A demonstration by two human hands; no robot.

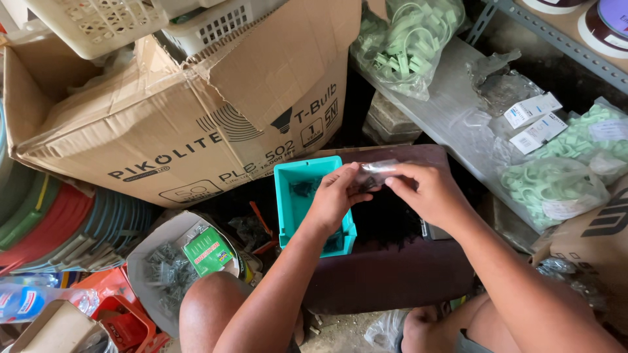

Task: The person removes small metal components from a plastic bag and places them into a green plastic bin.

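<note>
A small clear plastic bag [374,174] with dark small parts inside is held between both hands. My left hand [332,196] pinches its left end and my right hand [428,193] grips its right end. The bag hangs just above the right rim of a teal plastic bin [286,196], which holds some dark small parts. The bin rests on a dark maroon surface [392,268], where more dark small parts lie scattered.
A large torn cardboard box [196,124] stands at the left with white baskets [98,23] on top. Bags of pale green plastic clips [405,39] lie on a grey shelf [451,98] at the right. Stacked coloured hoses [59,229] and a box of clips [170,268] sit lower left.
</note>
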